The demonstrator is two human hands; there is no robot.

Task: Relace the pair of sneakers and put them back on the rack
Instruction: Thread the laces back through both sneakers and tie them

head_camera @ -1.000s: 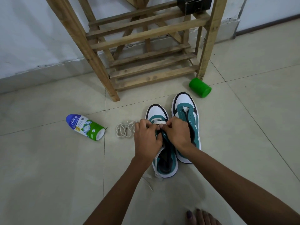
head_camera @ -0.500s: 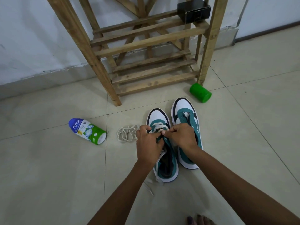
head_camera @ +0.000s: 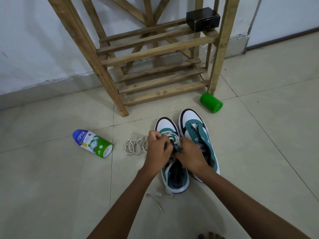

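Two teal, white and black sneakers stand side by side on the pale tiled floor [head_camera: 51, 187], toes toward the slatted wooden shoe rack [head_camera: 155, 54] against the white wall. Both hands work over the left sneaker [head_camera: 168, 125]: the left hand [head_camera: 158, 151] has its fingers curled at the eyelets on its side, the right hand [head_camera: 190, 156] is curled opposite, and each seems to pinch the white lace [head_camera: 170, 136] that already crosses the lowest eyelets. The fingertips themselves are buried under knuckles, so exactly which strand each holds cannot be made out. A loose lace end [head_camera: 154, 201] trails on the floor by the heel. The right sneaker [head_camera: 196, 128] has bare eyelets, and its heel is covered by the right forearm. A second white lace [head_camera: 133, 146] lies bunched just left of the hands. Further left lies a blue, white and green powder bottle [head_camera: 92, 144] on its side; a green plastic cylinder [head_camera: 211, 102] lies by the rack's right leg. A black box [head_camera: 202, 19] sits on an upper slat. The rack's top is cut off.
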